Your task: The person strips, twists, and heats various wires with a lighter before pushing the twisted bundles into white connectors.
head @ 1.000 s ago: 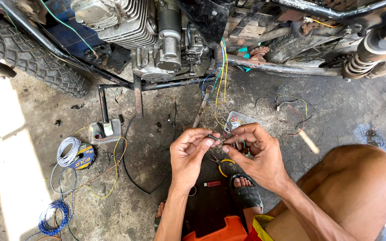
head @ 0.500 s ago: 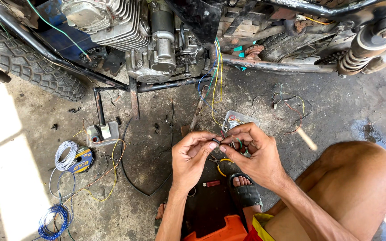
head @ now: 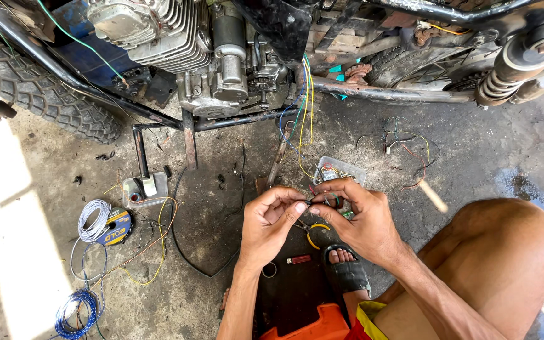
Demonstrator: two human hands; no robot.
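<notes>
Together, both hands (head: 319, 217) pinching thin dark wire (head: 310, 202), ends meeting between fingertips.

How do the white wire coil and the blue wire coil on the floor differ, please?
The white wire coil lies nearer the motorcycle, against a roll of tape; the blue wire coil lies nearer the bottom edge, alone. The white looks tidier, the blue looser. Both rest on concrete, untouched.

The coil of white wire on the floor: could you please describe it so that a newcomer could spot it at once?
Start at the motorcycle engine and follow its stand down to the concrete floor. Just below the stand's foot, left of the left hand, lies the white wire coil, resting against a round tape roll. Its neighbour, the blue wire coil, lies lower down.
</notes>
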